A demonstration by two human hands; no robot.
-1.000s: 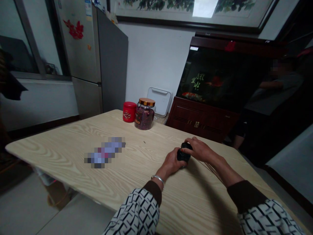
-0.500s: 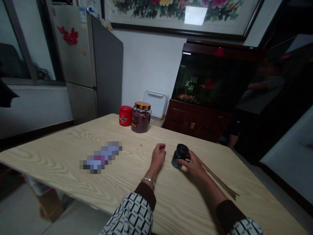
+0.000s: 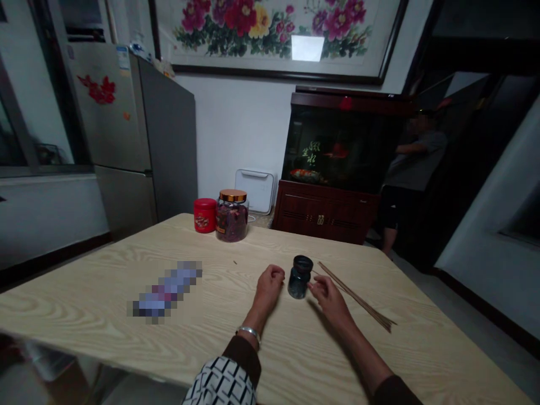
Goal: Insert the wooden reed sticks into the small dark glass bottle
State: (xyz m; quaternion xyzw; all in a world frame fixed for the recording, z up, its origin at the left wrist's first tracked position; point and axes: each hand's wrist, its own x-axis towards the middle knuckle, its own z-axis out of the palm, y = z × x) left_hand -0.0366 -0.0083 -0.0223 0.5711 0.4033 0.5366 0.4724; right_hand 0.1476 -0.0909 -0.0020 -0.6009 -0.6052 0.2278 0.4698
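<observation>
Currently: dark glass jar (image 3: 300,278) upright on the wooden table (image 3: 63,298), unheld.
Left hand (image 3: 268,291) is curled, right hand (image 3: 331,302) half open just beside the jar; tipping could be caused by a knock from its fingers (image 3: 315,288).

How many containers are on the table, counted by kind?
Glass jars: 2 (a large glass jar with a copper-coloured lid and a small dark glass jar with a black lid)
Red round canister: 1
Total: 3
</observation>
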